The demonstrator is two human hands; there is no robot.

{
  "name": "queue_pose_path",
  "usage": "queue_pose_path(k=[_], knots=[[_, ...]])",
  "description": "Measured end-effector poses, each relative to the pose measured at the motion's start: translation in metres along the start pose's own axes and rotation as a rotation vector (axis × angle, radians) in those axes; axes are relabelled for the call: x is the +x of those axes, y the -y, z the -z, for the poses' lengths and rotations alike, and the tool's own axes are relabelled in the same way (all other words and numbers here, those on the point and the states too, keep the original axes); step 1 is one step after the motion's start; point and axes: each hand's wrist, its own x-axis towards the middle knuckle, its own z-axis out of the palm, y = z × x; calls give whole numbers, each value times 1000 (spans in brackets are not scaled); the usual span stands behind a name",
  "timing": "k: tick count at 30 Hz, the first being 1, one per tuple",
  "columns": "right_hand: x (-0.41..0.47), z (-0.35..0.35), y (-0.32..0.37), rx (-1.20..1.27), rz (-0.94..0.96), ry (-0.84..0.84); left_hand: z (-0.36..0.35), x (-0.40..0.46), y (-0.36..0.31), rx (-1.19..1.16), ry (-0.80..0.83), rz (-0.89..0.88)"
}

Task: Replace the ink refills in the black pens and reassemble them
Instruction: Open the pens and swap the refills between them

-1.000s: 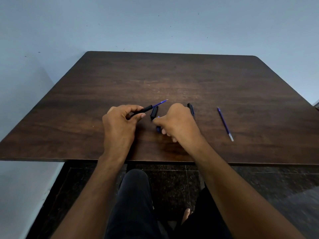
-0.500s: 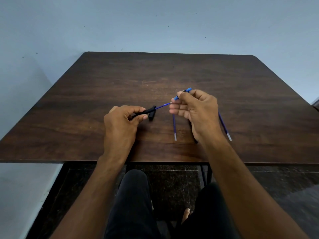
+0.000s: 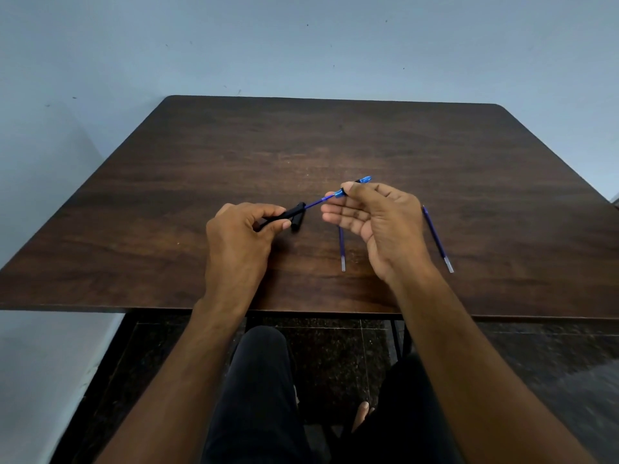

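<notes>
My left hand [image 3: 237, 236] grips a black pen barrel [image 3: 288, 212] just above the table. A thin blue refill [image 3: 318, 201] sticks out of the barrel's end toward the right. My right hand [image 3: 378, 222] pinches the blue tip piece [image 3: 360, 182] at the refill's far end, thumb and forefinger closed, other fingers spread. A short black pen part [image 3: 296, 224] lies on the table beside the barrel. Two loose blue refills lie on the wood: one [image 3: 342, 249] under my right palm, the other [image 3: 437, 239] to the right of my wrist.
The dark wooden table [image 3: 335, 145] stands against a pale blue wall. Its near edge runs just above my knees, and dark floor tiles show below.
My right hand left the table, where a loose refill now shows, and took hold of the tip end of the refill in the barrel. In the last half second little has moved.
</notes>
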Motion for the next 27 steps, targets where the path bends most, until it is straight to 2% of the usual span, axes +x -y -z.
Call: queue_pose_path(k=[27], knots=[[1,-7,-16,-41,-23,88,-6,-1,0,-12,-7,-65]])
